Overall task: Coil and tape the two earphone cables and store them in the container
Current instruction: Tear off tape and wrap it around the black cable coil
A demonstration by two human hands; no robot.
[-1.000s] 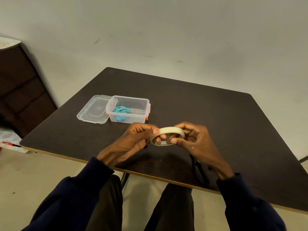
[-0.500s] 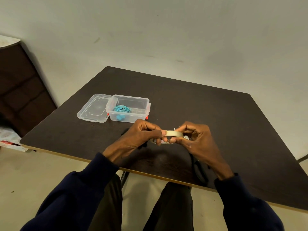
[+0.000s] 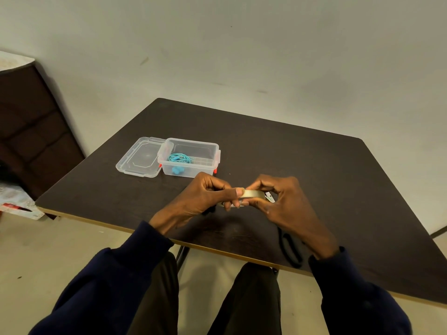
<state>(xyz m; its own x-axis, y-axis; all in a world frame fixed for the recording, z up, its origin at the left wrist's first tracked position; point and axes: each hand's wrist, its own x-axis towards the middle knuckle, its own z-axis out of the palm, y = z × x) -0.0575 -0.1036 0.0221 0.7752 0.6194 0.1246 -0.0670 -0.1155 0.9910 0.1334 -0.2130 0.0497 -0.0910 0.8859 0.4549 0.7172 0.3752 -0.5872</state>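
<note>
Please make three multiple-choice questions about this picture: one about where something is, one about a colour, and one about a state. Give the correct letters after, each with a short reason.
1. Where does the loose lid lie?
A. on the table, against the container's left side
B. on top of the container
C. on the floor

2. What colour is the coiled earphone cable inside the container?
A. red
B. turquoise
C. white

3. What is the state of the tape roll?
A. lying alone on the table
B. stored in the container
C. held between both hands

Answers:
1 A, the lid lies flat on the table beside the open container.
2 B, the coil is bright turquoise.
3 C, the left hand and right hand both pinch it.
</note>
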